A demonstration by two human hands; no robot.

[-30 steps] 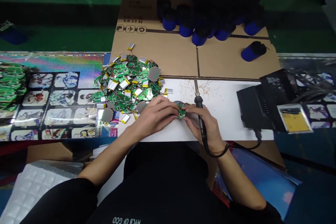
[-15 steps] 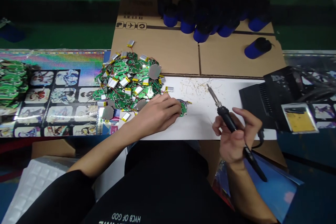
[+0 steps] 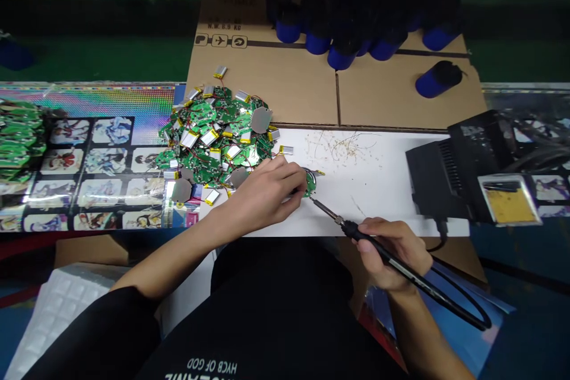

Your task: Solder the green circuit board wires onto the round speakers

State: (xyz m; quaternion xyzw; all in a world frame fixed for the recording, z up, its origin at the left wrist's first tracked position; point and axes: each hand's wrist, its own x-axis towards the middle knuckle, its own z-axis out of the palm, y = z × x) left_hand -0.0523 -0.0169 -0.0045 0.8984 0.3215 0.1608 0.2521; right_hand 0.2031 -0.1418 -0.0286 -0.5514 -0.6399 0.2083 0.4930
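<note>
Left hand [image 3: 262,197] pinches the green circuit board [image 3: 310,185] flat; right hand [image 3: 389,254] pencil-grips the soldering iron [image 3: 350,227], tip just beside it.

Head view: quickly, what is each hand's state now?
Left hand: closed, holding a green circuit board.
Right hand: closed, holding a soldering iron.

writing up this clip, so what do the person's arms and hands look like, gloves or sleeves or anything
The left hand and right hand are bare, with no gloves. The left forearm is bare up to a black sleeve. The right forearm is bare too, with no sleeve in view.
</note>
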